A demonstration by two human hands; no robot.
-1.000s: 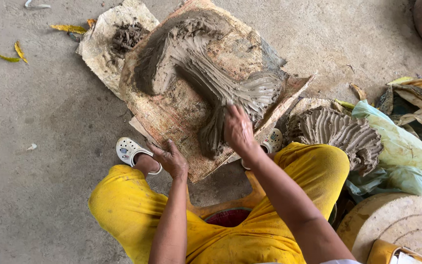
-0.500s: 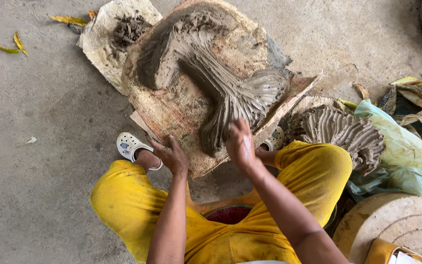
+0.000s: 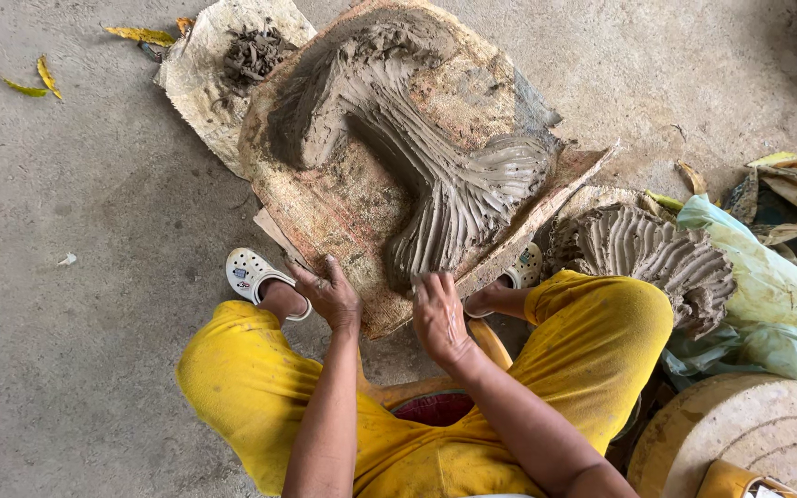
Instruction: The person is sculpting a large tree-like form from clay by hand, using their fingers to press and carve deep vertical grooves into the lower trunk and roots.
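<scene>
the ridged grey clay mass [image 3: 417, 157] lies on a burlap-covered board [image 3: 343, 203] on the concrete floor [image 3: 76, 350], running from a thick curved lump at far left down to a fanned, grooved end at the near right. the board's near edge sits just in front of the person's knees in yellow trousers [image 3: 592, 332]. the left hand [image 3: 329, 293] rests flat on that near edge, fingers spread and clamped on nothing. the right hand [image 3: 437, 314] is at the near tip of the clay, fingers curled down against it; whether that grip pinches any clay cannot be told.

open room is widest to the left, where bare floor runs to the frame edge. to the right it is tight: a 2nd grooved clay lump [image 3: 648, 254] lies just beside the board's right corner, touching pale green plastic sheeting [image 3: 767, 277], with a round pale disc [image 3: 749, 433] near right. behind the board at far left a 2nd sack piece [image 3: 205, 74] carries a small heap of dark clay scraps [image 3: 255, 51].

counted: 2 hands, 2 white perforated clogs [image 3: 249, 272], 1 on each side of the board's near corner, 2 large clay masses, 1 scrap heap, 3 yellow dry leaves [image 3: 43, 74] at far left. a reddish stool rim [image 3: 435, 406] shows between the legs.
</scene>
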